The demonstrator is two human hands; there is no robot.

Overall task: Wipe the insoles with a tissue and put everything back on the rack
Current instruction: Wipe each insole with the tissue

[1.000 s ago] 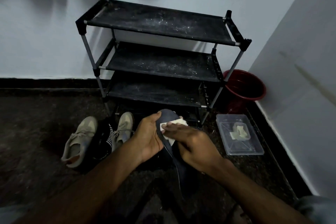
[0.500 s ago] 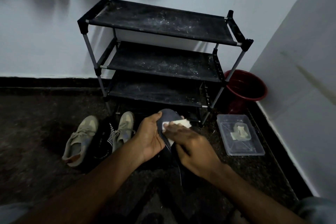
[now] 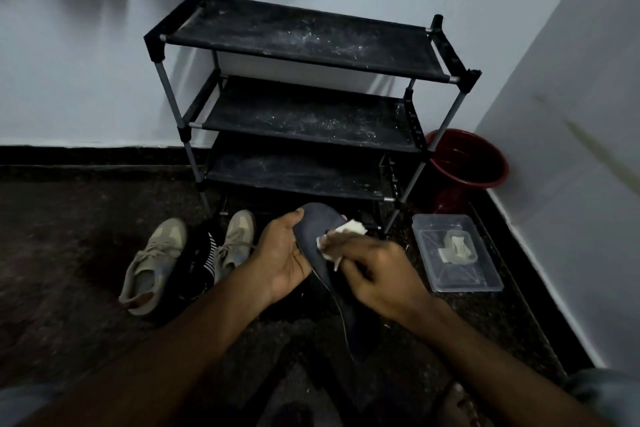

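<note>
A dark insole [image 3: 318,224] stands on edge in front of me, toe end up. My left hand [image 3: 280,255] grips its toe end from the left, thumb over the top. My right hand [image 3: 374,270] pinches a white tissue [image 3: 348,230] against the insole's face. Behind them stands the black three-shelf rack [image 3: 304,45], its dusty shelves bare. Two beige sneakers [image 3: 152,263] lie on the floor to the left, with a dark striped shoe [image 3: 199,260] between them.
A clear plastic box [image 3: 460,282] with folded tissues inside sits on the floor at the right. A red bucket [image 3: 467,163] stands in the corner beside the rack. White walls close off the back and right sides.
My right hand has slid the tissue down the insole toward me. The left hand keeps its hold on the toe end.
</note>
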